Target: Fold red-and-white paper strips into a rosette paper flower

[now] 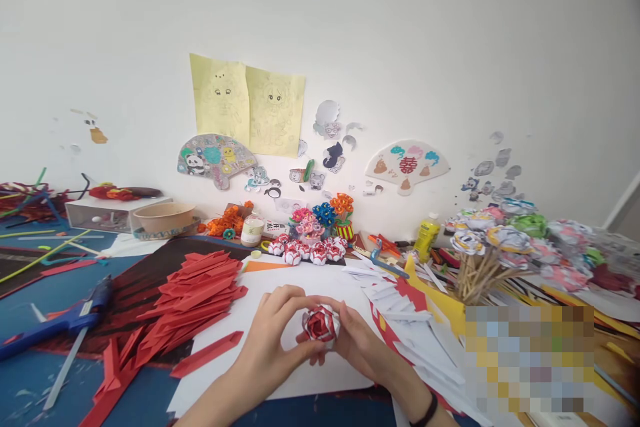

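Observation:
Between my two hands is a red and white folded paper flower (pixel 321 325), its opening facing me. My left hand (pixel 280 330) grips its left side, thumb below and fingers curled over the top. My right hand (pixel 353 340) wraps round the flower's right side, with some fingertips hidden behind it. Both hands are over a white paper sheet (pixel 220 373). To the left lies a heap of folded red paper strips (pixel 195 300). Folded white paper strips (pixel 407 320) are scattered to the right.
Several finished red and white flowers (pixel 320 252) line the wall side. A blue glue gun (pixel 85 317) lies at left. Beyond are a beige bowl (pixel 165 217), a white jar (pixel 253 230) and a yellow bottle (pixel 426 237). Paper flowers on sticks (pixel 475 273) stand at right.

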`<move>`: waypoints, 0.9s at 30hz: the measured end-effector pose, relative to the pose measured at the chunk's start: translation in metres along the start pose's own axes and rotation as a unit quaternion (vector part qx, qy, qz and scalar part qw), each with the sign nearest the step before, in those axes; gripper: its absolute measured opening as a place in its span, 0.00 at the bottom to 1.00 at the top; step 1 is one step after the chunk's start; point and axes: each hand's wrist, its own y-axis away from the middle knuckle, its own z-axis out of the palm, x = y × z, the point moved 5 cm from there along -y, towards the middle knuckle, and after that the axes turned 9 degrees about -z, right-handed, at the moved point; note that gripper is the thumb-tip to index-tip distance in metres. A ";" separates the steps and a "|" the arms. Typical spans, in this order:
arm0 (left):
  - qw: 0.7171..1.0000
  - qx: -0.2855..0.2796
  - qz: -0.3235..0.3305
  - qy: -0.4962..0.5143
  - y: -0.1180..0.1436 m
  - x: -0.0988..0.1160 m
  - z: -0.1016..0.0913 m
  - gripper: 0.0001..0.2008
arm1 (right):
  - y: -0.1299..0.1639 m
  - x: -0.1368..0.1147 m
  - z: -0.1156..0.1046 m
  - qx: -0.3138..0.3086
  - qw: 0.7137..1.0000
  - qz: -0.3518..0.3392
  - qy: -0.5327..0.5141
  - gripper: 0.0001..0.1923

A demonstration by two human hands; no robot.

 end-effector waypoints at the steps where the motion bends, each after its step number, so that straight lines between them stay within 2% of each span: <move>1: 1.000 0.008 -0.004 -0.003 0.000 0.000 -0.001 0.18 | 0.000 -0.001 0.000 -0.003 1.000 -0.006 0.003 0.33; 5: 0.999 0.024 -0.024 -0.007 0.001 -0.003 -0.004 0.16 | -0.001 -0.006 0.002 -0.010 0.999 -0.031 0.027 0.35; 12: 1.000 0.002 -0.021 0.010 0.000 -0.002 0.001 0.23 | 0.000 -0.006 0.005 -0.020 1.000 -0.010 0.011 0.27; 18: 1.000 0.008 -0.008 0.016 0.001 0.001 -0.002 0.14 | -0.001 -0.005 0.006 -0.029 0.999 -0.013 0.013 0.26; 24: 0.996 -0.001 -0.079 0.028 0.000 -0.007 0.005 0.10 | -0.003 -0.004 0.004 -0.016 0.998 -0.040 0.045 0.24; 27: 0.996 -0.019 -0.074 0.050 0.000 -0.006 0.007 0.11 | -0.004 -0.006 0.000 0.013 0.996 -0.056 0.062 0.20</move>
